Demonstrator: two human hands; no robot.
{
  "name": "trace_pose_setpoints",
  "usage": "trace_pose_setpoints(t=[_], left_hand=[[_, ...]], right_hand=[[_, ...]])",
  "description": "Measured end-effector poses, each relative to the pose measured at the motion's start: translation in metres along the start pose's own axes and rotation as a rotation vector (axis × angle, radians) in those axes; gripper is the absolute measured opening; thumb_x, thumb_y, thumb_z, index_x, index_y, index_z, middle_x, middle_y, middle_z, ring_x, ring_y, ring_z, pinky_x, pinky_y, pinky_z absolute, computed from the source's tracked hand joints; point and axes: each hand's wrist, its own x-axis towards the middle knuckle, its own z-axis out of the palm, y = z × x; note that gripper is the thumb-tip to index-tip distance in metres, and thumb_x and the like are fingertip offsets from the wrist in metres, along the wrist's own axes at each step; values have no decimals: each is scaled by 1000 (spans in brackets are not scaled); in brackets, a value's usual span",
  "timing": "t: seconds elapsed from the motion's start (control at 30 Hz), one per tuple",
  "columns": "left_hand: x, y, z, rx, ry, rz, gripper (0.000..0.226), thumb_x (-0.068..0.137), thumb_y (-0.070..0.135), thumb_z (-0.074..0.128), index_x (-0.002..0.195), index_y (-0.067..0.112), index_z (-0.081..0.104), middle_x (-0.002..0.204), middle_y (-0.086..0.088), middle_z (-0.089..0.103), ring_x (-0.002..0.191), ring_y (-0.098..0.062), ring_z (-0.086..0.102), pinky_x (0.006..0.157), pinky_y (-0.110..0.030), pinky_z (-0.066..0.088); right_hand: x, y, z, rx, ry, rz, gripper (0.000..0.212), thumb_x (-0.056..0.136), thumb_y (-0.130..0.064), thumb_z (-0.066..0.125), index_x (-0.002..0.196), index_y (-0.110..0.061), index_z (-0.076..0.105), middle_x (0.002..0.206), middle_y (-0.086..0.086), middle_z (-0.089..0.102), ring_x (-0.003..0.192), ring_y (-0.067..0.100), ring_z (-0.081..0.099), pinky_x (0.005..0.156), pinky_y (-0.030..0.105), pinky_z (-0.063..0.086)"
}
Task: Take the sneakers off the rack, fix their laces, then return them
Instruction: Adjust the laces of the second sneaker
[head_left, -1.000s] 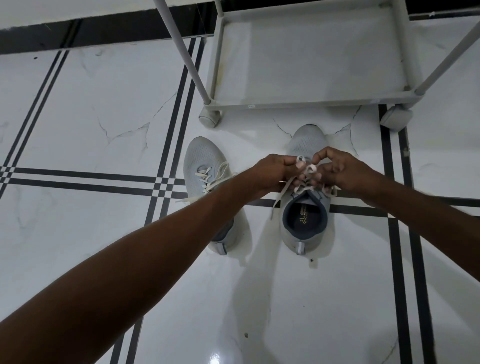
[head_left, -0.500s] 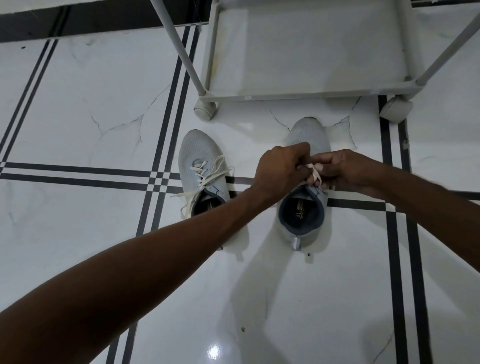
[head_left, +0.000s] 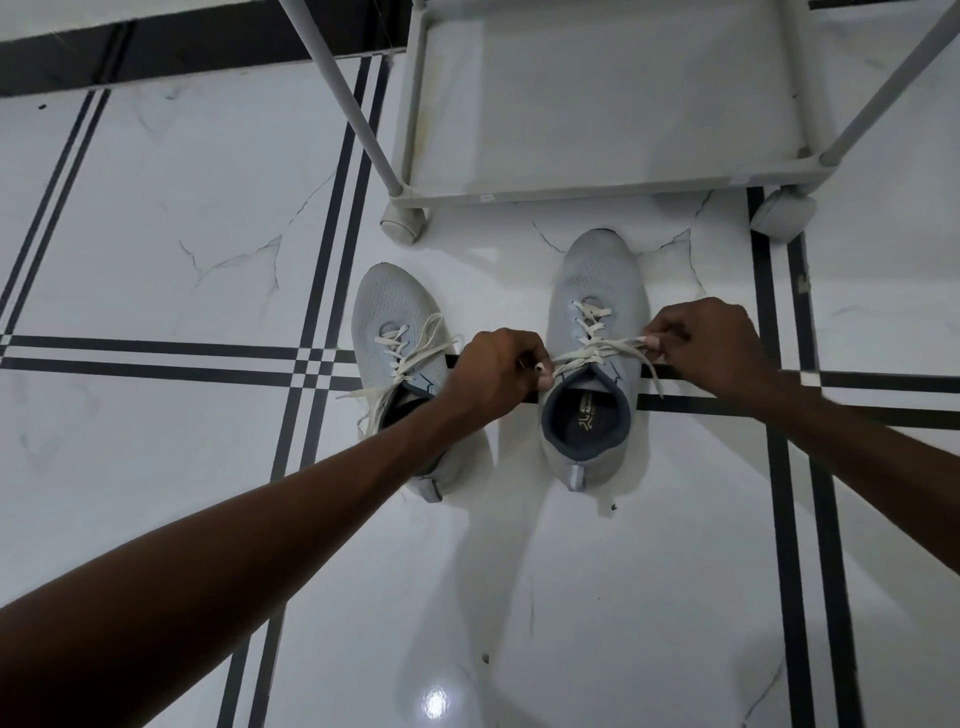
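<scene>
Two light grey sneakers stand side by side on the floor, toes toward the rack. The right sneaker (head_left: 596, 280) has white laces (head_left: 597, 351) stretched sideways across its tongue. My left hand (head_left: 493, 376) pinches the left end of that lace beside the collar. My right hand (head_left: 711, 340) pinches the right end, with a loose tail hanging down below it. The left sneaker (head_left: 392, 306) has loose, untied laces (head_left: 410, 358) spilling over its side; my left forearm covers its heel part.
The white rack (head_left: 597, 189) stands just beyond the sneakers, its bottom shelf bare, on round feet (head_left: 402, 223). Slanted rack poles (head_left: 345, 104) rise at left and right. The floor is glossy white tile with black stripes (head_left: 156, 356).
Both hands were bunched together over the right sneaker's tongue; now they have pulled apart sideways, drawing the lace ends taut. The view has shifted slightly.
</scene>
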Motion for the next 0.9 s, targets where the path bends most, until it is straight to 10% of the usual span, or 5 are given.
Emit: trace_pose_setpoints(t=[0.17, 0.47, 0.67, 0.9], left_hand=[[-1, 5, 5, 80, 55, 12, 22, 74, 30, 82, 88, 18, 71, 85, 3, 74, 76, -13, 66, 69, -26, 50], [8, 18, 6, 328, 22, 116, 17, 89, 20, 66, 103, 23, 73, 98, -3, 75, 88, -21, 69, 68, -28, 49], [6, 13, 7, 575, -72, 320, 15, 97, 24, 48, 102, 14, 58, 88, -17, 69, 79, -40, 62, 61, -37, 40], [-2, 6, -1, 609, -128, 353, 16, 86, 10, 51, 92, 21, 60, 78, -8, 68, 72, -32, 61, 58, -34, 33]], right_hand=[[2, -15, 2, 571, 49, 360, 11, 84, -19, 75, 90, -11, 75, 85, 11, 75, 70, 20, 67, 72, 36, 57], [23, -38, -8, 1234, -265, 659, 17, 100, -6, 50, 92, -7, 64, 90, 5, 66, 66, 9, 54, 53, 17, 52], [29, -34, -15, 1392, -435, 738, 30, 102, -2, 33, 83, -11, 55, 83, 8, 67, 50, 8, 56, 38, 13, 45], [43, -33, 3, 1037, -496, 607, 33, 90, 6, 22, 76, -12, 46, 50, -2, 38, 34, 6, 28, 28, 15, 21]])
